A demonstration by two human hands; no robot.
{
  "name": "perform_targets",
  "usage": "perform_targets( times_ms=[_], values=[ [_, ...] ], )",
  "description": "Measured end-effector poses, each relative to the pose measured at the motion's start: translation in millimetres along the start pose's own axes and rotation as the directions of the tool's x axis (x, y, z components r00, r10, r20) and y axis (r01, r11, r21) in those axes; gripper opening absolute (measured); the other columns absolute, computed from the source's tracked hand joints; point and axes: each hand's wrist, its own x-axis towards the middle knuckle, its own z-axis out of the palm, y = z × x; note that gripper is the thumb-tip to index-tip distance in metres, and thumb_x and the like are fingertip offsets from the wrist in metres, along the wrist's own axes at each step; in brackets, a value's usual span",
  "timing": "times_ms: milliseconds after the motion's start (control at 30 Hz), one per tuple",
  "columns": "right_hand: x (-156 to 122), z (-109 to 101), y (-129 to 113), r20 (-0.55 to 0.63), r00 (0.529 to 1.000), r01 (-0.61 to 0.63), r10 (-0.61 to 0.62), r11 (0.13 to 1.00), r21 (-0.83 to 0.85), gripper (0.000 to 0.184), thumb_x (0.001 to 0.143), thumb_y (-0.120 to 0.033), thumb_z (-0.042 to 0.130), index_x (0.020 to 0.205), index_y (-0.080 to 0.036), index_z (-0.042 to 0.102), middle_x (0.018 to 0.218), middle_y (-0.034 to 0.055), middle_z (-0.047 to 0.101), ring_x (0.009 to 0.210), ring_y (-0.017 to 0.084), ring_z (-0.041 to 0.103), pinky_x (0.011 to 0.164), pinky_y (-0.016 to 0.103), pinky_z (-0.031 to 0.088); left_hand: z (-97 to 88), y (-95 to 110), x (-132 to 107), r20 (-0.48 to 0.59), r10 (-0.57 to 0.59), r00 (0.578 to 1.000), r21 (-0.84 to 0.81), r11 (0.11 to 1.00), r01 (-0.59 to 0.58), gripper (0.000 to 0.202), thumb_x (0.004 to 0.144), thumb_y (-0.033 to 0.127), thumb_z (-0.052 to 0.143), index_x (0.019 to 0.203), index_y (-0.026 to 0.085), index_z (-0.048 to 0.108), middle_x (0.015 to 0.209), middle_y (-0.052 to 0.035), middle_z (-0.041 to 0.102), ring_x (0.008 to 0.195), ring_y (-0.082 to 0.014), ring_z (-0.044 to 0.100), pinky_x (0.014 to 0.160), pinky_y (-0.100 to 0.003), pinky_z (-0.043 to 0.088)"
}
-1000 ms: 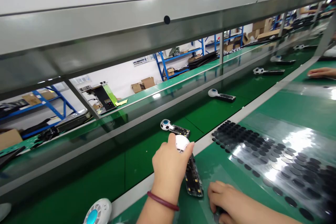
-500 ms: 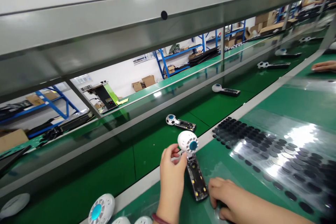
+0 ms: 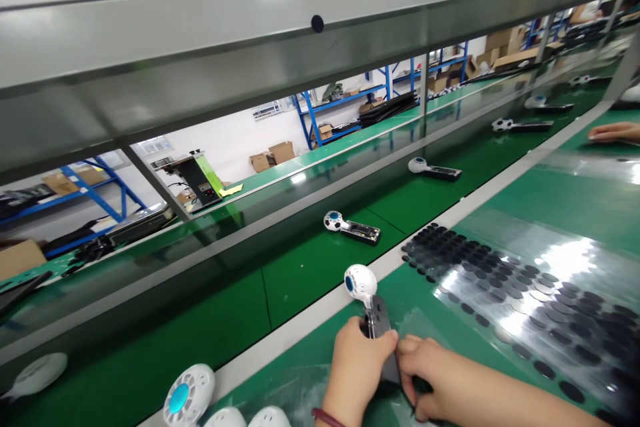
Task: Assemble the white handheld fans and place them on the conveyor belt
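My left hand (image 3: 359, 365) is closed around the dark handle of a small handheld fan (image 3: 367, 300). The fan has a white round head with a blue centre and points away from me. My right hand (image 3: 434, 373) presses its fingers against the lower part of the same handle, on the green bench near the bottom edge of the view. A clear sheet with several black round pads (image 3: 505, 287) lies just to the right of both hands.
Similar fans (image 3: 351, 227) ride the green conveyor belt (image 3: 300, 273) beyond the bench rim. White fan heads (image 3: 189, 395) lie at the lower left. A metal shelf beam (image 3: 250, 47) runs overhead. Another person's hand (image 3: 613, 132) rests at the far right.
The fan has come down and back toward me, turning so its head faces away. My left hand slid from the fan's head to its handle, and my right hand closed in on it.
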Motion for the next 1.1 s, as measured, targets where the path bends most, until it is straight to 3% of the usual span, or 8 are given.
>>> perform_targets(
  times_ms=[100, 200, 300, 400, 467, 567, 667, 1100],
  values=[
    [-1.9, -15.4, 1.8, 0.085, 0.992, 0.076, -0.092, 0.982, 0.173, 0.012, 0.059, -0.009, 0.065, 0.062, -0.02, 0.061, 0.091, -0.0004, 0.061, 0.095, 0.02, 0.054, 0.086, 0.029, 0.037, 2.2, -2.2, -7.8, 0.024, -0.034, 0.999, -0.205, 0.978, 0.038, 0.025, 0.073, 0.038, 0.05, 0.084, 0.016, 0.051, 0.085, -0.0099, 0.062, 0.075, -0.0228, 0.061, 0.064, -0.032, 0.046],
    [-1.6, -29.1, 5.9, 0.112, 0.985, 0.085, -0.133, 0.928, 0.363, 0.007, 0.066, -0.014, 0.059, 0.067, -0.02, 0.062, 0.086, -0.0013, 0.063, 0.088, 0.017, 0.057, 0.08, 0.027, 0.041, 6.0, -8.2, -16.7, 0.007, -0.049, 0.999, -0.51, 0.859, 0.046, 0.03, 0.078, 0.038, 0.045, 0.099, 0.02, 0.035, 0.1, -0.0097, 0.06, 0.064, -0.0158, 0.062, 0.052, -0.026, 0.045],
    [-1.4, -35.5, 8.6, 0.05, 0.993, 0.071, -0.11, 0.865, 0.496, 0.005, 0.07, -0.016, 0.054, 0.07, -0.019, 0.058, 0.08, -0.0012, 0.059, 0.079, 0.015, 0.057, 0.073, 0.025, 0.043, 8.9, -17.5, -20.4, 0.021, -0.033, 0.999, -0.687, 0.725, 0.038, 0.037, 0.073, 0.044, 0.055, 0.093, 0.018, 0.037, 0.079, -0.0058, 0.063, 0.045, -0.0104, 0.053, 0.042, -0.022, 0.04],
    [-3.6, -36.7, 5.4, -0.029, 0.997, 0.078, -0.076, 0.792, 0.606, 0.009, 0.077, -0.024, 0.055, 0.071, -0.018, 0.052, 0.1, 0.0026, 0.055, 0.091, 0.016, 0.056, 0.08, 0.028, 0.045, 14.1, -24.5, -21.5, 0.089, 0.015, 0.996, -0.772, 0.633, 0.059, 0.051, 0.062, 0.043, 0.063, 0.1, 0.015, 0.043, 0.08, -0.0079, 0.062, 0.062, -0.0161, 0.058, 0.05, -0.025, 0.046],
    [-5.8, -36.4, 0.6, -0.039, 0.998, 0.064, -0.052, 0.717, 0.694, 0.016, 0.079, -0.03, 0.056, 0.071, -0.018, 0.05, 0.116, 0.006, 0.048, 0.101, 0.019, 0.053, 0.085, 0.031, 0.046, 18.9, -24.2, -24.0, 0.061, 0.031, 0.998, -0.7, 0.714, 0.021, 0.063, 0.057, 0.035, 0.066, 0.112, 0.015, 0.041, 0.096, -0.0118, 0.061, 0.084, -0.0234, 0.059, 0.065, -0.032, 0.049],
    [-7.0, -33.3, -6.1, -0.038, 0.999, 0.024, 0.007, 0.657, 0.753, 0.02, 0.078, -0.032, 0.06, 0.07, -0.017, 0.05, 0.107, 0.0061, 0.051, 0.1, 0.019, 0.053, 0.087, 0.033, 0.047, 24.5, -17.6, -30.5, -0.154, 0.12, 0.981, -0.194, 0.97, -0.149, 0.064, 0.059, 0.021, 0.061, 0.119, 0.013, 0.042, 0.111, -0.0159, 0.054, 0.103, -0.0288, 0.052, 0.085, -0.039, 0.041],
    [-5.1, -26.2, -8.5, -0.069, 0.994, -0.005, 0.082, 0.679, 0.734, 0.018, 0.076, -0.031, 0.059, 0.072, -0.018, 0.048, 0.078, -0.0001, 0.052, 0.08, 0.014, 0.056, 0.082, 0.032, 0.048, 26.4, -13.0, -35.9, -0.202, 0.234, 0.951, 0.174, 0.964, -0.2, 0.061, 0.064, 0.019, 0.055, 0.123, 0.007, 0.043, 0.113, -0.0184, 0.05, 0.103, -0.0303, 0.05, 0.088, -0.041, 0.036],
    [-6.5, -11.4, -16.6, -0.287, 0.943, -0.018, 0.166, 0.891, 0.454, 0.011, 0.073, -0.014, 0.049, 0.064, -0.019, 0.049, 0.083, -0.0002, 0.047, 0.076, 0.015, 0.048, 0.067, 0.026, 0.037, 36.2, -22.2, -40.0, -0.171, 0.321, 0.932, 0.255, 0.928, -0.273, 0.06, 0.071, 0.025, 0.045, 0.126, 0.001, 0.039, 0.113, -0.0197, 0.047, 0.101, -0.0301, 0.051, 0.083, -0.038, 0.039]
  ],
)
